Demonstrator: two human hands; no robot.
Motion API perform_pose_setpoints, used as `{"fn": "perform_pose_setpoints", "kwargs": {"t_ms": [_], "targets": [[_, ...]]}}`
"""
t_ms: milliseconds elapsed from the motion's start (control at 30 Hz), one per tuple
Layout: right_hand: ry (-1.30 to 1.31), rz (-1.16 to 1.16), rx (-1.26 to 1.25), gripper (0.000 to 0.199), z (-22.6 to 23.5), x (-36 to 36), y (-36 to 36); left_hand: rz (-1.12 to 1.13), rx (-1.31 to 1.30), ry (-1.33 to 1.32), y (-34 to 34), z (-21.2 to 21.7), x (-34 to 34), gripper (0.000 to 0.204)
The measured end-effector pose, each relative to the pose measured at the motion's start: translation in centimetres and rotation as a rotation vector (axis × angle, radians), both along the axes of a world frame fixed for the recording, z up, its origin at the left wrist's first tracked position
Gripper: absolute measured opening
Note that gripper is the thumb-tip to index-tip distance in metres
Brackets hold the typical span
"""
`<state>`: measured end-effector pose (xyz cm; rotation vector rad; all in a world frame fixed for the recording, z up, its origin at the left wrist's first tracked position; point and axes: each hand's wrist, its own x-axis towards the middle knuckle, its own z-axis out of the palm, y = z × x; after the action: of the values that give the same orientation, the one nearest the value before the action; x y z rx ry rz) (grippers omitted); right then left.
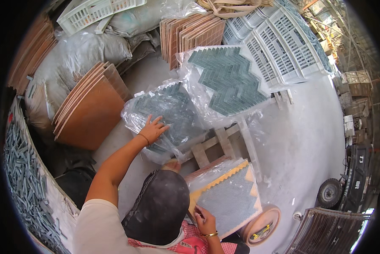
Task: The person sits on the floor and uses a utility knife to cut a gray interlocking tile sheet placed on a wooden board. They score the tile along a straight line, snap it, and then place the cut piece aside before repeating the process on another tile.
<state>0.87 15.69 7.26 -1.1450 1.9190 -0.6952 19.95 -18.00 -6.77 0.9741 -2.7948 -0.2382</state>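
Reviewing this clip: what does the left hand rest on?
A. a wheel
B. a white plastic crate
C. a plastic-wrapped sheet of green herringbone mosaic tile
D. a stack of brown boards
C: the left hand lies flat, fingers spread, on the plastic-wrapped green mosaic sheet, while the right hand touches the edge of a grey mesh-backed sheet lower down.
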Motion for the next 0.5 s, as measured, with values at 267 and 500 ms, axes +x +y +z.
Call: {"fn": "perform_pose_setpoints", "kwargs": {"t_ms": [267, 500], "targets": [[0.148, 0.03, 0.013, 0.026, 0.8, -0.8, 1.0, -0.315, -0.128, -0.052, 3.9, -0.7, 4.4, 0.006], [0.127, 0.066, -0.013, 0.027, 0.3, -0.1, 1.1, -0.11, -0.044, 0.13, 5.8, 1.0, 3.0, 0.009]]}}
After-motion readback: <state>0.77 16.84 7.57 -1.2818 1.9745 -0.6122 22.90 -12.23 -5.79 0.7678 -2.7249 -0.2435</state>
